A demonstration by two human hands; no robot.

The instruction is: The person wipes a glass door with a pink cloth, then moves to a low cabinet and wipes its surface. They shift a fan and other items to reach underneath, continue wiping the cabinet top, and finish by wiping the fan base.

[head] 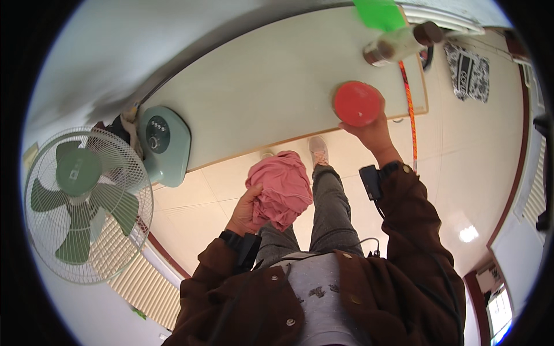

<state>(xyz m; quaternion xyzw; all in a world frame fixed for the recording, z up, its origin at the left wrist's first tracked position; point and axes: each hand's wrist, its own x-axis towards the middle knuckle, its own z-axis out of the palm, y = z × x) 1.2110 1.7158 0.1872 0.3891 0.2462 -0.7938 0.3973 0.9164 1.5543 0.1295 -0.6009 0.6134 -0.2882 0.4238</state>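
Observation:
A bunched pink cloth [280, 188] is in my left hand [246, 212], held in front of my legs and off the table. My right hand [374, 129] grips a round container with a red lid [357, 104] over the table's front edge, towards its right end. Whether the container touches the tabletop [268, 86] I cannot tell. Behind it, a clear bottle with a brown cap [396, 45] is near the right end of the table.
A green fan [88, 205] stands at the left, beside its pale green base with knobs [166, 147]. An orange-red patterned strap [409, 104] crosses the table's right end and hangs down. A bright green item [381, 15] lies at the back. A patterned bag [468, 73] is further right.

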